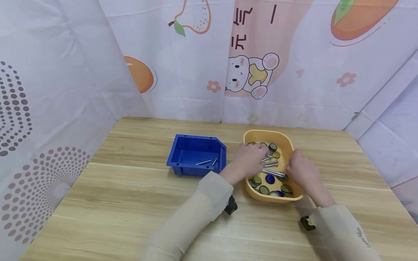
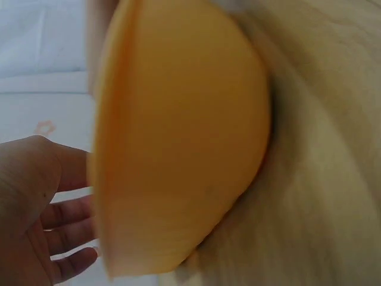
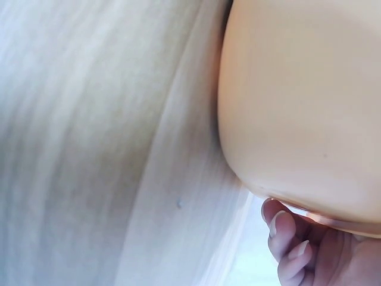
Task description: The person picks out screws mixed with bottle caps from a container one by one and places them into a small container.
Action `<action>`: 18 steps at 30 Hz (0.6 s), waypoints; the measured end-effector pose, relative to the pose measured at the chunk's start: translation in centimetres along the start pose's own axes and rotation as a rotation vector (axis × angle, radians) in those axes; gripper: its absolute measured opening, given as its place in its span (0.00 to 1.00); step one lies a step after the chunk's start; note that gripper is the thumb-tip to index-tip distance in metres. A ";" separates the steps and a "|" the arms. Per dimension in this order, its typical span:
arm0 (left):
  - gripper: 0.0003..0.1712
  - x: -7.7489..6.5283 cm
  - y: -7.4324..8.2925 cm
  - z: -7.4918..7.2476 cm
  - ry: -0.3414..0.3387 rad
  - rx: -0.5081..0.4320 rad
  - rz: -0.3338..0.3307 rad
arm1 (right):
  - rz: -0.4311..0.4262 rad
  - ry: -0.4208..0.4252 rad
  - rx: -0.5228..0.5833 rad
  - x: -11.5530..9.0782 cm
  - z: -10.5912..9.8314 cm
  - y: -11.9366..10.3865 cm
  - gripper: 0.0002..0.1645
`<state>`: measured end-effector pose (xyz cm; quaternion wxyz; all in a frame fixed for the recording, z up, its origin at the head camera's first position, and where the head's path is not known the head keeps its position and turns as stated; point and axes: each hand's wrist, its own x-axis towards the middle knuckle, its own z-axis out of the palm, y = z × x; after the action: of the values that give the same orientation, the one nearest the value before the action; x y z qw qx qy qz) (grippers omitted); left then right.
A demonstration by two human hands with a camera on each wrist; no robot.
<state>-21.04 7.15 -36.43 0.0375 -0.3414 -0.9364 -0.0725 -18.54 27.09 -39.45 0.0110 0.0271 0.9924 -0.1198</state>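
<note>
We see a yellow tray on the bench, right of centre, holding shiny bolts across its middle and bottle caps, gold, blue and green-edged, toward both ends. The left hand reaches over the tray's left side, fingertips beside the bolts; we cannot tell whether it pinches one. The right hand is at the right rim, fingers bent; we cannot tell whether it grips that edge. The hands are apart, with the bolts between them. Left of the tray, just apart from it, sits a blue bin with two screws inside. Pale sleeves cover both forearms. Behind the bench hangs a white curtain printed with fruit, flowers and a cartoon bear.
</note>
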 end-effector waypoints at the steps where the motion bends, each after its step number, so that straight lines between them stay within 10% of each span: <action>1: 0.12 0.1 0.2 0.3 -0.003 0.012 0.010 | 0.001 0.000 -0.001 0.0 0.0 0.0 0.18; 18: 0.09 0.8 1.4 3.1 -0.147 0.082 0.137 | -0.005 -0.010 0.003 0.0 -0.2 -0.1 0.19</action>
<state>-20.84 9.24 -39.25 -0.0124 -0.4072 -0.9133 -0.0060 -18.51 27.06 -39.28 0.0156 0.0240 0.9922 -0.1215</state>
